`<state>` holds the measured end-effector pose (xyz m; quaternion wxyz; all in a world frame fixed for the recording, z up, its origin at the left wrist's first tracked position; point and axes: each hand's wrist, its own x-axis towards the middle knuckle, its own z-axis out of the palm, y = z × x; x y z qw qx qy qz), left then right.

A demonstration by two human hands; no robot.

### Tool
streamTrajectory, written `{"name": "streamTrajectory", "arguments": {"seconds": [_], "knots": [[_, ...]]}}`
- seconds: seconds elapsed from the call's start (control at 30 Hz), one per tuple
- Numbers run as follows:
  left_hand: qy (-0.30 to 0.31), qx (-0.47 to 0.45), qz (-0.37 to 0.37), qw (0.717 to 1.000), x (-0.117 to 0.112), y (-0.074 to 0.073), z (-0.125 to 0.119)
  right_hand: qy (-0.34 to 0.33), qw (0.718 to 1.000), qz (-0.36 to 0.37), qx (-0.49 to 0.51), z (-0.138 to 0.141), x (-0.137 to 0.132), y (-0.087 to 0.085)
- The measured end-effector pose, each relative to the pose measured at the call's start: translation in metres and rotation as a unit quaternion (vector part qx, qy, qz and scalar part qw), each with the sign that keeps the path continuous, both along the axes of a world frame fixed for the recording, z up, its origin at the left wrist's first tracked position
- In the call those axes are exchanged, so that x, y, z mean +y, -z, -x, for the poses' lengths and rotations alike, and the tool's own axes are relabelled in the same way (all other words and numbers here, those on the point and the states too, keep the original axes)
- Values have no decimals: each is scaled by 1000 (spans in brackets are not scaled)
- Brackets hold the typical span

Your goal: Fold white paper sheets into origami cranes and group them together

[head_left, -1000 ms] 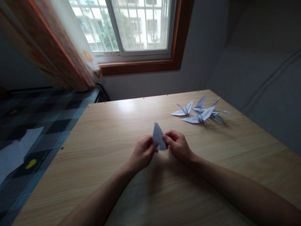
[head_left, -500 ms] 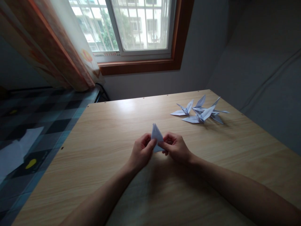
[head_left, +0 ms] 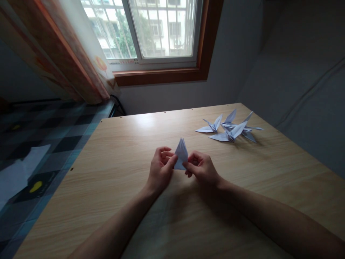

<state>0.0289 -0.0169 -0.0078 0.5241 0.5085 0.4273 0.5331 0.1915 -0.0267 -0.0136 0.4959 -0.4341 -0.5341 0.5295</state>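
Observation:
A small piece of white folded paper [head_left: 181, 154], pointed at the top with its layers slightly apart at the tip, is held up over the table between my hands. My right hand [head_left: 202, 168] pinches its lower right corner between thumb and curled fingers. On the other side, my left hand [head_left: 161, 169] has its thumb on the paper's left edge. The upper fingers of that hand are bent and loosely lifted off the paper; what lies behind the sheet is hidden.
Several white paper cranes [head_left: 230, 133] lie clustered at the back right of the wooden table [head_left: 113, 154]. To the left, white paper sheets [head_left: 16, 176] rest on a checked cloth surface [head_left: 67, 144]. A window [head_left: 161, 32] and a curtain [head_left: 67, 54] are beyond.
The folded paper has turned slightly, its tip now further right and higher. My left fingers have loosened and lifted from it. My right hand has barely moved.

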Motion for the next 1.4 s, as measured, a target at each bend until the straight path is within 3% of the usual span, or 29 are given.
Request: {"name": "streamTrajectory", "arguments": {"seconds": [0.17, 0.27, 0.4, 0.63, 0.9, 1.07, 1.2, 1.4], "knots": [[8, 99, -38, 994, -5, 0, 0, 64, 994, -57, -65, 0, -5, 2], [47, 138, -39, 989, -6, -2, 1, 45, 986, -124, -102, 0, -6, 1], [87, 96, -39, 991, -6, -3, 1, 7, 979, -179, -96, 0, -4, 1], [111, 34, -11, 993, -5, 0, 1, -17, 990, -126, -57, -1, 2, 5], [60, 63, -4, 996, -2, -4, 3, 9, 989, -138, -55, -4, 5, 7], [10, 36, -7, 999, 1, -4, 2, -1, 996, -54, 64, -3, 8, 14], [-3, 4, 0, 1000, 2, -3, 1, 33, 995, -15, 95, -3, 10, 13], [34, -33, 33, 998, 3, -4, 2, 47, 994, -35, 97, 0, 8, 5]]}}
